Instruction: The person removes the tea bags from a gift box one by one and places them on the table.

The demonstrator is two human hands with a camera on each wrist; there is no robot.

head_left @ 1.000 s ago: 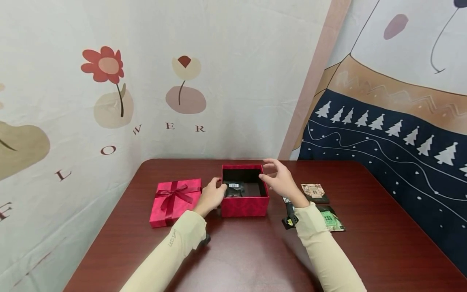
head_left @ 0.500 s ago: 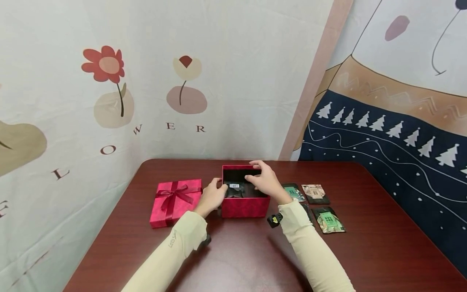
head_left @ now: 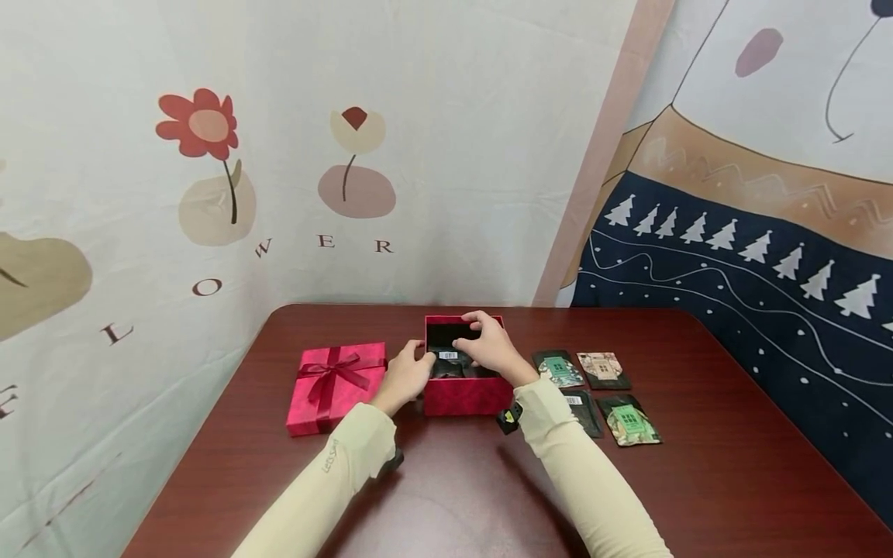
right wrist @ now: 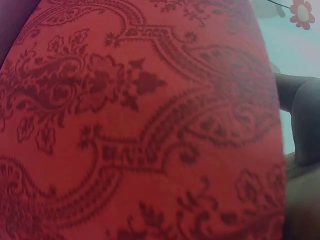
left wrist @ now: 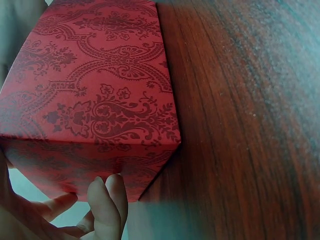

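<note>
A red box (head_left: 463,398) stood open on the worktop (head_left: 453,496), a black packet (head_left: 446,369) inside. The left hand (head_left: 403,376) kept its grip around the box's left side; the right hand's (head_left: 497,349), parted and unclenched, hid some interior. A ribboned lid (head_left: 342,391) lay left, four packets (head_left: 629,421) right.

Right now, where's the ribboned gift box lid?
In the head view, the ribboned gift box lid lies on the table, left of the open box, near the left hand.

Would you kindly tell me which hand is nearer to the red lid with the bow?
Left. The left hand is between the red lid and the red box, at the box's left side; the right hand is farther off, over the box's opening.
</note>
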